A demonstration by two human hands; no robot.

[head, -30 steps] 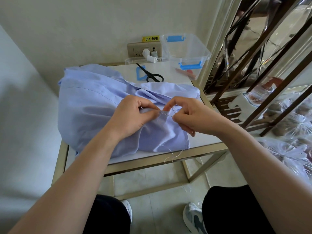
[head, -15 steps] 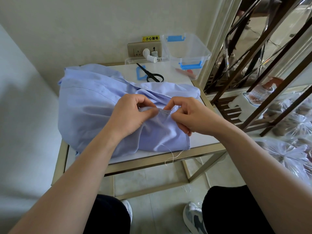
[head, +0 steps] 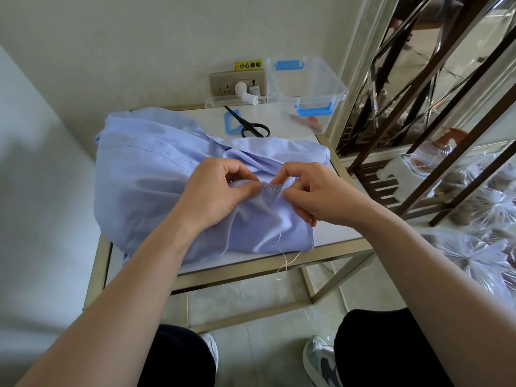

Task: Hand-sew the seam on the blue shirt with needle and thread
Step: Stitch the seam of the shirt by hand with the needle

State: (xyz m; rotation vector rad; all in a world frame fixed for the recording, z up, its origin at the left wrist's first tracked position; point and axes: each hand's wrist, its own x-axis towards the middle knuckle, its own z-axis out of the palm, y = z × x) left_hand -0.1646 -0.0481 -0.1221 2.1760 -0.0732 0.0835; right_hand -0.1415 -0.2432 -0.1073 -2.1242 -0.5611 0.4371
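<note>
1. The blue shirt (head: 145, 174) is bunched on the bench (head: 335, 238); left hand (head: 220, 191) pinches its fold, right hand (head: 312, 191) pinches the needle (head: 272, 187).
2. Needle aims 9 o'clock at the left thumb, easy prick.
3. Loose thread (head: 282, 255) dangling at 5 o'clock might snag.

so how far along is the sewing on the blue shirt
Done: sewing seems started, since a thread trails down the blue shirt and off the table edge. In hand: the left hand pinches a fold of the shirt while the right hand pinches the needle, lying across that fold, mid-stitch. Left: stitches are too small to see, so the remaining seam is unclear; the scissors lie unused behind the shirt.
</note>
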